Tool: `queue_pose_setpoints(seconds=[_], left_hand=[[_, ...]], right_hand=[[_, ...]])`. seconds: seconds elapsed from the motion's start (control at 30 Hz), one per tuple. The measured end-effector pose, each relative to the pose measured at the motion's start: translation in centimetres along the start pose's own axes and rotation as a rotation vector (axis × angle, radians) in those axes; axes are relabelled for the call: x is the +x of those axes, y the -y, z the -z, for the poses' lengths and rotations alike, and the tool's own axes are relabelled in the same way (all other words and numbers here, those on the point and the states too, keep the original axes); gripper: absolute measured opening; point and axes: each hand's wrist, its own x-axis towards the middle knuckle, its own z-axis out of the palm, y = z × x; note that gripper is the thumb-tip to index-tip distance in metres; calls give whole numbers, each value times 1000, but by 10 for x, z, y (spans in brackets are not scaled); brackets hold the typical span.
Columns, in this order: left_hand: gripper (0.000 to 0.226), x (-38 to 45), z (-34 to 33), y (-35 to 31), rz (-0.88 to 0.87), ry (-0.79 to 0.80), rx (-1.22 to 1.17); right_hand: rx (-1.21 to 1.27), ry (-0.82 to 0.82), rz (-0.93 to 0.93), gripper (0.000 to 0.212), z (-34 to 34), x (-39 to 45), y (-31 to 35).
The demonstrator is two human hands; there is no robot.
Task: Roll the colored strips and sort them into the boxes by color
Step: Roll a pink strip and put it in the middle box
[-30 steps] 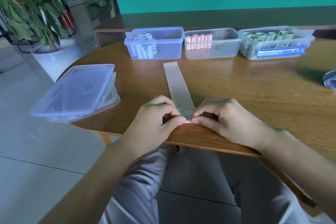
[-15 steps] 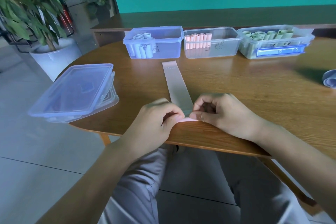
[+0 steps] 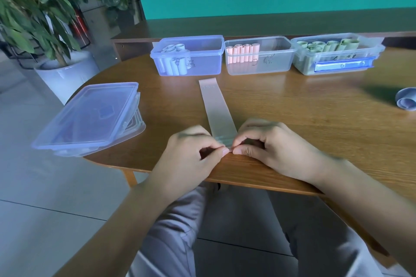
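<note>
left hand + right hand: fingers pinch strip near end | by near bench edge | bare wood up to far boxes

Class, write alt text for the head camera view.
Both hands, left hand and right hand, pinch the near end of a pink strip on a wooden table, starting a roll. Behind stand three boxes holding blue rolls, pink rolls, green rolls.
</note>
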Motion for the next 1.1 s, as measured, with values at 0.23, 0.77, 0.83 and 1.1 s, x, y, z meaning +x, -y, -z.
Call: queue_pose_setpoints(seconds=[0.23, 0.77, 0.83, 1.1], left_hand=[[13, 3, 2, -1, 15, 22, -74], [16, 8, -4, -3, 87, 62, 15], [15, 8, -5, -3, 65, 27, 40], [7, 8, -2, -2, 61, 25, 44]], right_hand=[[-10, -16, 9, 20, -1, 4, -4], [-14, -76, 6, 14, -1, 8, -8], [-28, -84, 8, 14, -3, 9, -9], [-87, -72, 20, 16, -3, 11, -9]])
